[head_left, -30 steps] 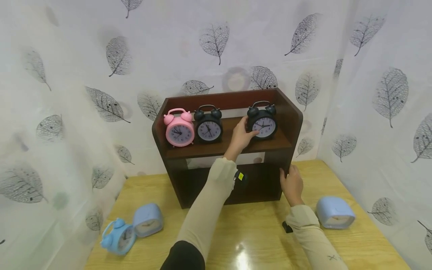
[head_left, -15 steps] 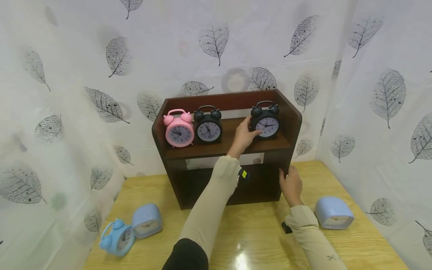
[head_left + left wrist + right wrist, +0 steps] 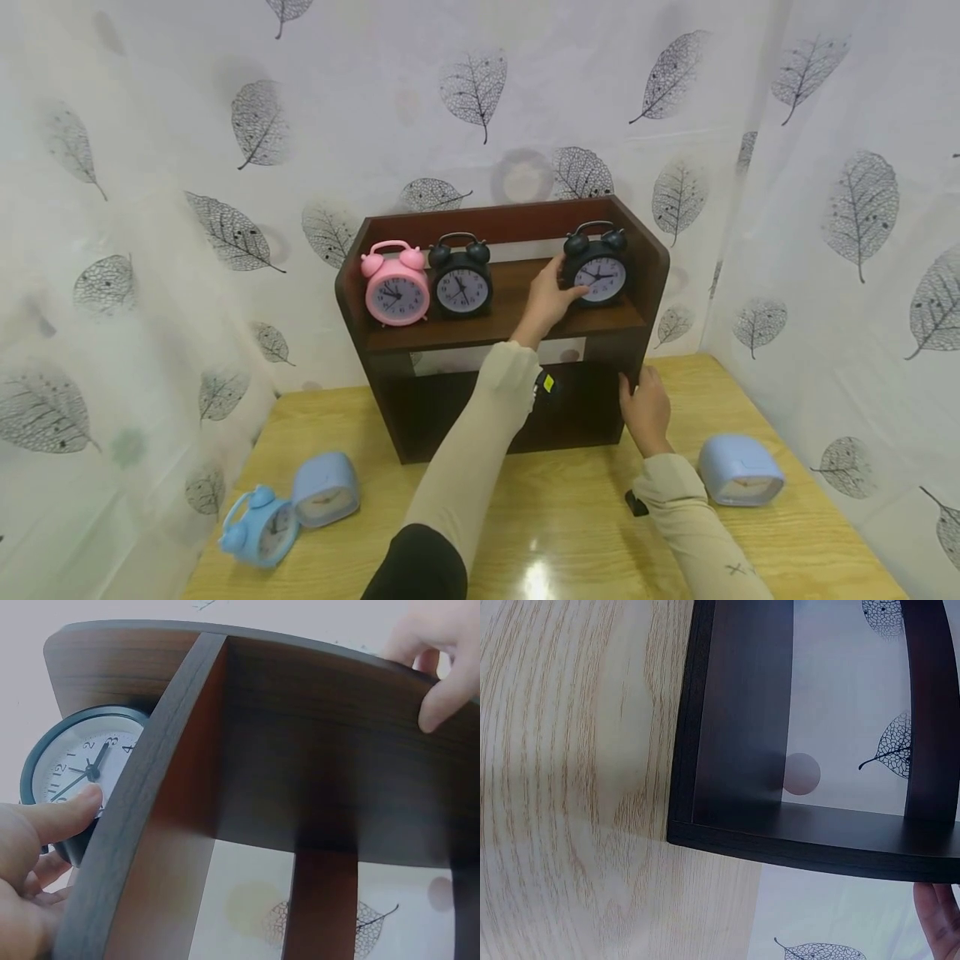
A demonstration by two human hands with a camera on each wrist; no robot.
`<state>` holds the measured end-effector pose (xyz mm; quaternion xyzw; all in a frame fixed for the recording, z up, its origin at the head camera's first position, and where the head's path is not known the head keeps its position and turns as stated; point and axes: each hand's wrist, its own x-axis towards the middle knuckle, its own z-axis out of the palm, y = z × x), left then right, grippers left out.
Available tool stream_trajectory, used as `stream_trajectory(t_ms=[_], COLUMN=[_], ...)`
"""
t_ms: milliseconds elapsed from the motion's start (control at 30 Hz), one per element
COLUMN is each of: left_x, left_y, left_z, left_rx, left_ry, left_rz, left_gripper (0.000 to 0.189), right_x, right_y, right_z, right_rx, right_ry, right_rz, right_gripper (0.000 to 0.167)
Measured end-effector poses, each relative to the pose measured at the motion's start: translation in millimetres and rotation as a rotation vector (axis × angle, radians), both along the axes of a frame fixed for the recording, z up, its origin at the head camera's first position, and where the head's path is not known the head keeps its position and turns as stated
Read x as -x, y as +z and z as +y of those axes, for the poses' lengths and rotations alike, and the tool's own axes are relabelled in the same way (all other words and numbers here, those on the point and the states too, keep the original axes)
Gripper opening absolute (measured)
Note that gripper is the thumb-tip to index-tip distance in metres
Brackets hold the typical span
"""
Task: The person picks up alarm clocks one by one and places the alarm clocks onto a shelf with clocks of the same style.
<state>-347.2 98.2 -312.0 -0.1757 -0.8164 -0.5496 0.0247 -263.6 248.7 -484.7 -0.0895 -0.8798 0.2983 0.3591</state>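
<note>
My left hand (image 3: 548, 298) holds a black twin-bell alarm clock (image 3: 602, 280) at the right end of the upper shelf. In the left wrist view the thumb lies over the clock's face (image 3: 71, 766), with the other fingers at its side, partly hidden. My right hand (image 3: 647, 410) grips the right side panel of the dark brown wooden shelf (image 3: 480, 335); in the right wrist view only some fingers (image 3: 934, 913) show beside the panel. Left on the same shelf stand a pink alarm clock (image 3: 397, 297) and a second black alarm clock (image 3: 462, 287), both upright.
On the wooden table (image 3: 570, 533), a light-blue twin-bell clock (image 3: 258, 531) and a rounded blue clock (image 3: 326, 487) stand at the left. Another rounded blue clock (image 3: 739, 469) is at the right, near my right forearm. A leaf-patterned curtain (image 3: 480, 92) hangs behind.
My left hand has moved the black alarm clock to the right along the upper shelf, closer to the side panel. The right hand has kept its place on the shelf.
</note>
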Motion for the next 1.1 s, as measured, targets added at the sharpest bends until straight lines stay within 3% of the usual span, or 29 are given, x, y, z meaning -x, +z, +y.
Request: stream_trajectory(t_ms=[467, 733, 1100], left_x=[-1.7, -2.4, -6.4], left_y=[4.4, 0.5, -5.4], left_z=[3.9, 3.8, -0.7], left_rx=[0.009, 0.021, -0.006], left_ry=[-0.008, 0.0, -0.006], left_rz=[0.024, 0.036, 0.113], left_gripper=[0.065, 0.068, 0.078], right_x=[3.9, 3.5, 0.7], right_y=[1.4, 0.9, -1.6], right_z=[1.8, 0.9, 0.9], right_rx=[-0.005, -0.009, 0.0], right_ry=[0.011, 0.008, 0.009], right_rz=[-0.007, 0.01, 0.013], right_gripper=[0.025, 0.024, 0.023])
